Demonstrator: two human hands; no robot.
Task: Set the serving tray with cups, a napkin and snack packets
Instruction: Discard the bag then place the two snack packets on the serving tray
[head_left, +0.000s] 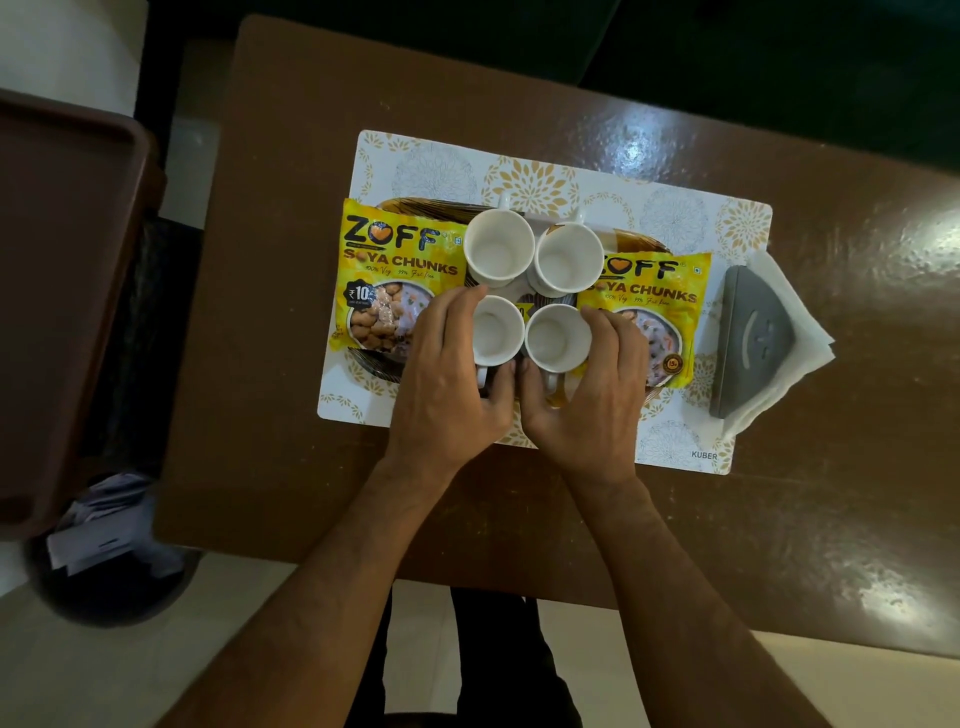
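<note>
On the tray (415, 203), the left hand (451, 364) grips the near left cup (497, 332), the right hand (597, 379) grips the near right cup (557, 338), between two snack packets (395, 280)

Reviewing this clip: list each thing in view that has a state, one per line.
Far cups: two, upright, empty, on the tray.
Near-left cup: upright, empty, held by left hand.
Near-right cup: upright, empty, held by right hand.
Snack packets: two, sealed, flat at the tray's ends.
Napkins: in grey holder, off the tray.
</note>
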